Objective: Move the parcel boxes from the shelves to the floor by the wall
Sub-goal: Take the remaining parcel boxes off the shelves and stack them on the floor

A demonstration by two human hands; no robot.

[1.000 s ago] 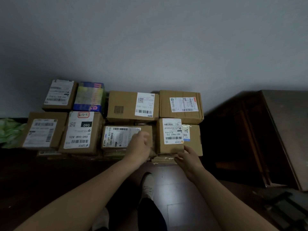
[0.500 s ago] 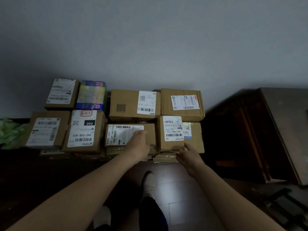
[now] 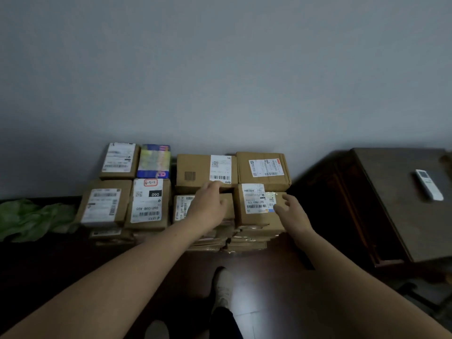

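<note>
The red-marked box (image 3: 146, 204) is labelled 060-06B-A05, upside down, and the front right box (image 3: 254, 199) 507-P802 172.

single head cam, wide-angle, facing forward and down along both forearms, left hand (image 3: 208, 204) and right hand (image 3: 292, 211) near, mid-frame, parcel boxes (image 3: 195, 172) under and just beyond the fingers, wall (image 3: 220, 69) filling everything above the hands, floor (image 3: 256, 277) and shoe (image 3: 223, 287) below, between the forearms

Brown cardboard parcel boxes (image 3: 193, 167) at centre frame carry white labels (image 3: 220, 167) with black barcodes. The printed box (image 3: 154, 161) is blue, yellow-green and pink. At left, the bag (image 3: 29, 218) is green. The wall (image 3: 220, 69) is grey, the cabinet (image 3: 396, 216) dark brown, the remote (image 3: 429, 184) white.
</note>
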